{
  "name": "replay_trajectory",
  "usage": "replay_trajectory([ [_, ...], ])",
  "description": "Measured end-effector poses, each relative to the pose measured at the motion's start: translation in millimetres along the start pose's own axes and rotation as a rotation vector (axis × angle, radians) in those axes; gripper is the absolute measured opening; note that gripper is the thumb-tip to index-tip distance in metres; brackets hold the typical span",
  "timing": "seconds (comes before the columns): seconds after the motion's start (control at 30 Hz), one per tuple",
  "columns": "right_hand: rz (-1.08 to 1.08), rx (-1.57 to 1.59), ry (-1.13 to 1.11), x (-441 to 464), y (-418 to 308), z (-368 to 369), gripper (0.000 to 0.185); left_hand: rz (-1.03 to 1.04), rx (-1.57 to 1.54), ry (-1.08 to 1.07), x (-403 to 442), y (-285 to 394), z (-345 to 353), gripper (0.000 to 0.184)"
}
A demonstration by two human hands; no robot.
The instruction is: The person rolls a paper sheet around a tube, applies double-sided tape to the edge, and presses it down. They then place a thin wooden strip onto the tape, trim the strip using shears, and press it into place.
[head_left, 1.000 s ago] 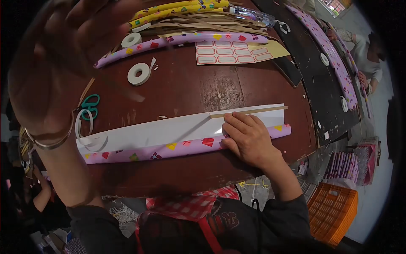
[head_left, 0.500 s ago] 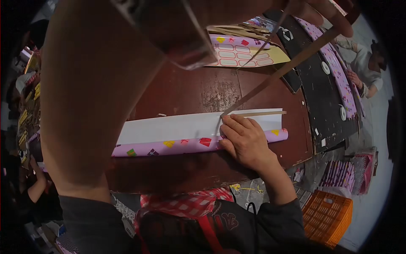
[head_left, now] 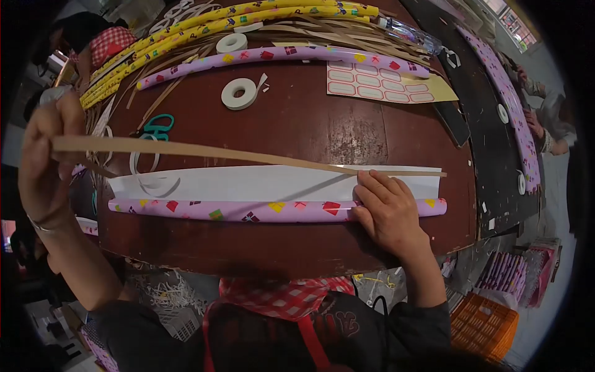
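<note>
A pink-lilac roll of gift wrap (head_left: 282, 211) with printed presents lies across the table, its loose white underside (head_left: 248, 186) spread along the far edge. A long, narrow brown strip (head_left: 235, 153) stretches above that white sheet. My left hand (head_left: 49, 149), raised at the far left, is closed on one end of it. My right hand (head_left: 390, 214) pins the strip to the white sheet near the right end, its fingers pressed together and its thumb on the roll. Beyond my fingers, the strip's short tail lies flat on the sheet.
White tape rolls (head_left: 239, 94), teal-handled scissors (head_left: 159, 126) and a label sheet (head_left: 372, 84) lie on the table (head_left: 297, 130). Yellow wrap rolls (head_left: 248, 22) and brown strips sit at the back. People work on both sides. An orange crate (head_left: 483, 325) stands at lower right.
My left hand has swept from the upper right, across my view, to the far left, taking the strip's end along. My right hand stays pressed on the strip.
</note>
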State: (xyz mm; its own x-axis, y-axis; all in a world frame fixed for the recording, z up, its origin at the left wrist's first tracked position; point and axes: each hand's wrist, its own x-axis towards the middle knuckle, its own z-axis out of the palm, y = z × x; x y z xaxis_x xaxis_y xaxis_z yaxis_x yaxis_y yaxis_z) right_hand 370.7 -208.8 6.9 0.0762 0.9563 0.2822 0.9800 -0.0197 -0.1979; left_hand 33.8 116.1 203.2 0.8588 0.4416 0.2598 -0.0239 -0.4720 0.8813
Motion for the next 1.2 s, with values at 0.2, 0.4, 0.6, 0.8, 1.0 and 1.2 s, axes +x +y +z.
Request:
replay_trajectory([
  [0.2,0.000,-0.008,-0.030,-0.3,0.3,-3.0,0.035,-0.285,-0.015,0.217,-71.4,-71.9,2.2,0.029],
  [0.4,0.021,0.014,-0.034,0.6,-0.4,-3.5,0.036,-0.445,-0.074,0.230,-95.7,-127.8,6.5,0.019],
  [0.6,0.032,0.036,-0.069,1.9,-0.4,-6.8,0.038,-0.547,-0.106,0.237,-108.7,-146.0,20.8,0.016],
  [0.8,0.040,0.044,-0.108,3.1,0.4,-9.1,0.037,-0.690,-0.055,0.249,-113.2,-148.2,30.8,0.010],
  [1.0,0.038,0.012,-0.151,2.1,0.6,-11.4,0.039,-0.593,-0.044,0.245,-104.8,-151.1,41.3,0.008],
  [1.2,0.101,0.002,-0.217,-0.4,-1.6,-16.5,0.045,-0.717,-0.019,0.223,-110.1,-153.2,36.8,0.017],
])
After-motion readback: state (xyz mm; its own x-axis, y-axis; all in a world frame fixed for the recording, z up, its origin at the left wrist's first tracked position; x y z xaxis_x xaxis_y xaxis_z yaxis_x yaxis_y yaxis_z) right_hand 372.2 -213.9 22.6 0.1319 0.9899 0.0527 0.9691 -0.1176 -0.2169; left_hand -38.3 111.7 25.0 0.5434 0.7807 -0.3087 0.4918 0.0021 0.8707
